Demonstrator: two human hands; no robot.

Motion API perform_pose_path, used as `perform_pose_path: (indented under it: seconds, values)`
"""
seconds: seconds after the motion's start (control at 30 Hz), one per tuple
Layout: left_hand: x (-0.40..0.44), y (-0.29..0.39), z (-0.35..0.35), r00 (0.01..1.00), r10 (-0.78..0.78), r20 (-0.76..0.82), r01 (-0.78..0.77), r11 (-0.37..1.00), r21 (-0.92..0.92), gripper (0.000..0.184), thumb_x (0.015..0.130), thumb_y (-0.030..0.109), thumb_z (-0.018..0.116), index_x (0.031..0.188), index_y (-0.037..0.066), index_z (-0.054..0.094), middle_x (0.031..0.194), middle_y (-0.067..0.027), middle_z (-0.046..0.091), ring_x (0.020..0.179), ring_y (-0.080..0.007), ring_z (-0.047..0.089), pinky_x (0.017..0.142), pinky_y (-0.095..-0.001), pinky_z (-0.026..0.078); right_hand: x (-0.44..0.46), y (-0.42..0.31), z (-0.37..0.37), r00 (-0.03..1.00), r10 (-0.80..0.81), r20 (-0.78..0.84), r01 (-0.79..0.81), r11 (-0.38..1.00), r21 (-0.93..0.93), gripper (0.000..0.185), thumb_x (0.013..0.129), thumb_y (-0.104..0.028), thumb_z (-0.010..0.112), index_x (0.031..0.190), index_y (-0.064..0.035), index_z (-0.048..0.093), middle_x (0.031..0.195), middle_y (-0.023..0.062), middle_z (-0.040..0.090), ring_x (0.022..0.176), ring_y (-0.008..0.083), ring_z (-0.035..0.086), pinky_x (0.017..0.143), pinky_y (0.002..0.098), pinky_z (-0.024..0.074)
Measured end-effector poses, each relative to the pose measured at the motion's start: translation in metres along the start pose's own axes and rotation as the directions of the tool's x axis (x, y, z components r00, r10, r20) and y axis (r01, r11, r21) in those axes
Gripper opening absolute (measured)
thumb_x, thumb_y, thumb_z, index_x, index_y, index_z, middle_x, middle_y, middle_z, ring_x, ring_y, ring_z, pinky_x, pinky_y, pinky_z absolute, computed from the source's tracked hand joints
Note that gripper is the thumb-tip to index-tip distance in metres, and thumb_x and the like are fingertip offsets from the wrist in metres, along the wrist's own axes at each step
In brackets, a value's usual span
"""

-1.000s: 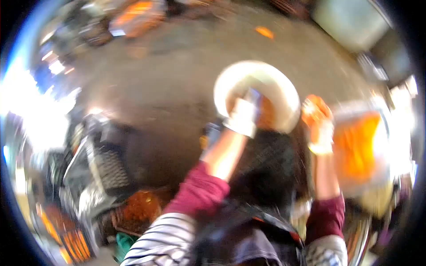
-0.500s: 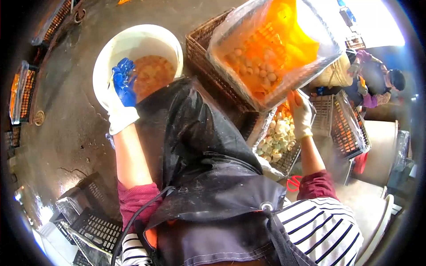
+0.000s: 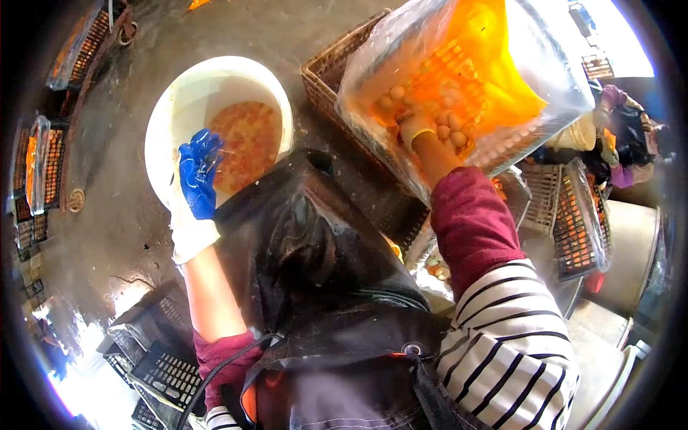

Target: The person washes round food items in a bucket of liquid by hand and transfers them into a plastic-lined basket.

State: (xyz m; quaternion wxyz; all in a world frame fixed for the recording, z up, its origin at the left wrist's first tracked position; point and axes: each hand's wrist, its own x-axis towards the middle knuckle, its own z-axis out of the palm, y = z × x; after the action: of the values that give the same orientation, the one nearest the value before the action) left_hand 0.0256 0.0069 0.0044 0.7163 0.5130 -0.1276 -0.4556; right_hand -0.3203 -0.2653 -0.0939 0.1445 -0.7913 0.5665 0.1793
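My left hand (image 3: 195, 175), in a white glove with a wet blue coating, is over the near side of a white bucket (image 3: 165, 93). Its fingers are loosely bent and apart, and I see nothing held. Orange-brown liquid with lumps (image 3: 247, 140) lies in the bucket. My right hand (image 3: 414, 129) reaches into a crate lined with clear plastic (image 3: 358, 72). Around it are several round eggs (image 3: 444, 125) and an orange sheet (image 3: 480, 43). Its fingers are hidden down among the eggs, so their grip does not show.
Beneath the lined crate is a brown basket (image 3: 322, 79). Light shell pieces (image 3: 437, 269) show below my right sleeve. A person (image 3: 627, 132) works at the far right, near a black crate (image 3: 573, 244). More crates (image 3: 168, 373) stand at lower left.
My right hand has moved from above the shell pieces up and left into the egg crate. My left hand stays over the bucket, slightly lower in view.
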Motion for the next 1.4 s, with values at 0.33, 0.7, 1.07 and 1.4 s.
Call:
perform_pose_path:
  seconds: [0.33, 0.7, 1.07, 1.4]
  values:
    - [-0.007, 0.004, 0.013, 0.999, 0.016, 0.052, -0.015, 1.000, -0.018, 0.039, 0.096, 0.029, 0.045, 0.116, -0.003, 0.055, 0.111, -0.0126, 0.060, 0.105, -0.0194, 0.056, 0.096, -0.0319, 0.042, -0.039, 0.028, -0.015, 0.945, -0.086, 0.316, 0.202, 0.913, -0.354, 0.036, 0.076, -0.006, 0.060, 0.111, -0.0056, 0.062, 0.119, 0.0171, 0.057, 0.109, 0.0303, 0.056, 0.087, 0.0357, 0.0463]
    - [-0.029, 0.010, 0.013, 0.943, 0.332, -0.019, -0.258, 0.768, 0.586, 0.034, 0.093, 0.025, 0.044, 0.106, -0.001, 0.061, 0.101, -0.0109, 0.065, 0.086, -0.0197, 0.062, 0.079, -0.0304, 0.048, -0.100, -0.079, -0.089, 0.921, -0.347, -0.175, 0.362, 0.602, 0.712, 0.045, 0.079, 0.000, 0.055, 0.124, -0.0072, 0.053, 0.098, 0.0041, 0.061, 0.089, 0.0137, 0.056, 0.079, 0.0238, 0.0443]
    - [0.000, -0.018, -0.006, 0.885, 0.463, 0.054, -0.407, 0.711, 0.574, 0.023, 0.091, 0.012, 0.045, 0.105, 0.002, 0.060, 0.095, -0.0144, 0.064, 0.084, -0.0219, 0.064, 0.073, -0.0298, 0.051, -0.084, -0.224, -0.105, 0.586, -0.779, -0.225, 0.810, 0.553, 0.195, 0.042, 0.081, 0.004, 0.050, 0.119, -0.0140, 0.054, 0.101, 0.0071, 0.060, 0.085, 0.0167, 0.058, 0.079, 0.0257, 0.0447]
    - [-0.028, 0.014, 0.034, 0.986, 0.069, -0.149, -0.079, 0.995, -0.064, 0.026, 0.095, 0.024, 0.046, 0.107, 0.004, 0.058, 0.088, -0.0039, 0.059, 0.078, -0.0124, 0.055, 0.068, -0.0235, 0.046, -0.093, -0.294, -0.082, 0.560, -0.803, -0.205, 0.753, 0.389, 0.531, 0.029, 0.086, -0.025, 0.046, 0.107, -0.0082, 0.056, 0.110, 0.0086, 0.059, 0.103, 0.0229, 0.053, 0.092, 0.0317, 0.0406]
